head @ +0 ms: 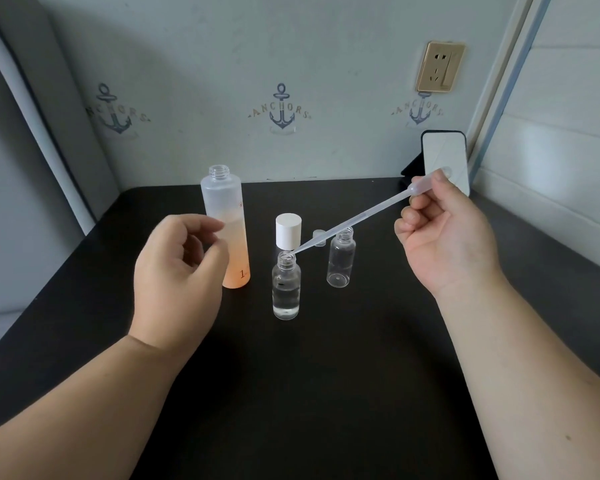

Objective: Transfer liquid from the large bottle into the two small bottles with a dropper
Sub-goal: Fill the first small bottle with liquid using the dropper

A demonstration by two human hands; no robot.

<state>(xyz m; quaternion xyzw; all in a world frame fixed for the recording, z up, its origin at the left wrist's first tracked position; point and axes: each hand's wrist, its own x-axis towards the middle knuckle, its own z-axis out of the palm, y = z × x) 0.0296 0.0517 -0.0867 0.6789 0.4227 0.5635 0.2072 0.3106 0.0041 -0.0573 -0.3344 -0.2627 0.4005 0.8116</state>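
Head view: the dropper point(357, 220) is pinched at its bulb by the fingers point(417, 202) of the right hand point(440, 233). Its long axis runs on a slant from the bulb at 2 o'clock down to the tip at 8 o'clock. The tip is seen at the open mouth of the near small bottle point(286, 289); whether it is just inside the neck or just above it cannot be told. This bottle stands upright near the middle of the bench point(361, 375) and is roughly half filled with clear liquid. The far small bottle point(341, 259), at 2 o'clock from the first and apart from it, appears empty and lies under the dropper's stem.

The large bottle point(226, 226) stands uncapped at 10 o'clock from the near small bottle, with liquid in its lower part. Its white cap point(288, 230) stands just behind the near small bottle. The left hand point(177, 271) hovers in front of the large bottle with loosely curled fingers, nothing being held. A refill would be judged to need the tip swung towards 10 o'clock; the left hand is nearer for steadying.
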